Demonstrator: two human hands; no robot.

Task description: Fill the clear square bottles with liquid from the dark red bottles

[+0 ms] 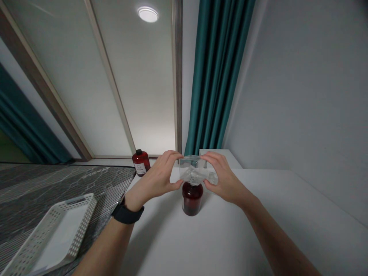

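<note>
My left hand and my right hand both pinch a small clear plastic bag between thumb and fingers, one hand at each side. The bag is held just above a dark red bottle that stands upright on the white table; the bag hides the bottle's top. A black watch sits on my left wrist. A second dark red bottle with a black cap and a white label stands farther back to the left.
A white perforated plastic basket lies at the lower left on a grey patterned surface. Teal curtains hang behind the table, beside a white wall on the right. A small white box stands at the table's back.
</note>
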